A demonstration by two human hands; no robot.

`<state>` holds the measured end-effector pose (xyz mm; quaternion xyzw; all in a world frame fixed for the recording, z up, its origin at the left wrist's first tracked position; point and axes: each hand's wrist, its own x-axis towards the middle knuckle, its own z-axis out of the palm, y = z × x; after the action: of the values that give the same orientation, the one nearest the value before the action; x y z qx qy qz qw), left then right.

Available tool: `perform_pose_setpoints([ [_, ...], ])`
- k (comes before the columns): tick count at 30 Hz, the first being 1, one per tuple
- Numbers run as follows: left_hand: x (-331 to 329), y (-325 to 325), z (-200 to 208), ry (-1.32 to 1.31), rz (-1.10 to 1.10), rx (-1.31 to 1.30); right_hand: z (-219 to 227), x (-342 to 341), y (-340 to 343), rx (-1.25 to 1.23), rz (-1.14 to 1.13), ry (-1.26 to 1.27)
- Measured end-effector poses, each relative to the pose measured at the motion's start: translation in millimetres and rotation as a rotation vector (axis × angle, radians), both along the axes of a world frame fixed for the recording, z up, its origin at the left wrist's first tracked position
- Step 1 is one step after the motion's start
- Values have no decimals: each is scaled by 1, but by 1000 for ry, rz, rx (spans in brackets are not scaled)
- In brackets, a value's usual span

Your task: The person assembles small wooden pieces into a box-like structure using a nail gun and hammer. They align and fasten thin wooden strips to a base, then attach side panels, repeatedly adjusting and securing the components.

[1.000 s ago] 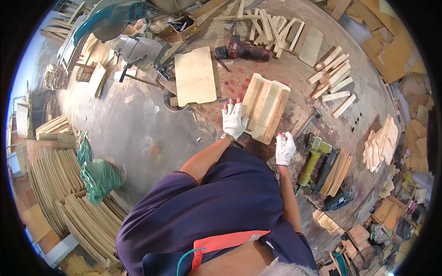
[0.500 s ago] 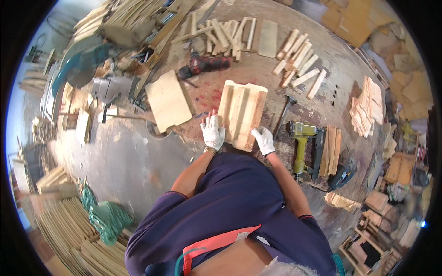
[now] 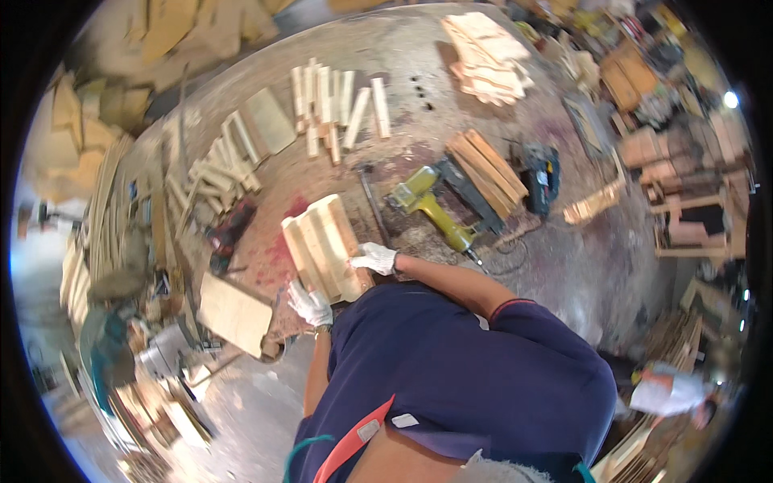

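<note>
A pale wooden panel (image 3: 310,255) with raised strips along it lies on the worktable just in front of me. My left hand (image 3: 310,304), in a white glove, rests at its near left edge with the fingers apart. On the near right edge, my gloved right hand (image 3: 374,259) grips the panel with its fingers curled over the side. A flat board (image 3: 235,314) with shaped ends lies to the left of my left hand. Beyond my right hand are an olive-green nail gun (image 3: 435,211) and a dark metal bar, perhaps a hammer (image 3: 374,201).
Loose wooden strips (image 3: 330,101) and another board (image 3: 270,121) lie farther back. A red-black drill (image 3: 232,235) sits left, near a teal saw (image 3: 105,354). Stacked shaped pieces (image 3: 487,56) and a dark power tool (image 3: 541,179) are right. A person (image 3: 668,393) is at far right.
The view has turned to the right, so the table's things appear rotated. The panel stays between my hands; my right hand now reaches farther over its right edge.
</note>
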<state>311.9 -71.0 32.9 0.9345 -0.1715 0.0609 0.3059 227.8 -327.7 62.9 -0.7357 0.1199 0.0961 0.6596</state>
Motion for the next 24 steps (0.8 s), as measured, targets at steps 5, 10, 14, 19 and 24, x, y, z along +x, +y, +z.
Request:
perform_pose_setpoints([
  [5,6,9,-18,60,66,-346,3,9,6,233,-226,70],
  [10,4,11,-16,33,68,-231,24,15,-14,192,-347,-27],
  [14,2,0,-5,-16,17,183,58,-4,-40,347,-554,-107],
  [19,0,-16,12,-16,14,409,98,-47,-74,307,-794,-256],
  [24,-5,-21,19,16,58,448,106,-88,-97,416,-998,-176],
])
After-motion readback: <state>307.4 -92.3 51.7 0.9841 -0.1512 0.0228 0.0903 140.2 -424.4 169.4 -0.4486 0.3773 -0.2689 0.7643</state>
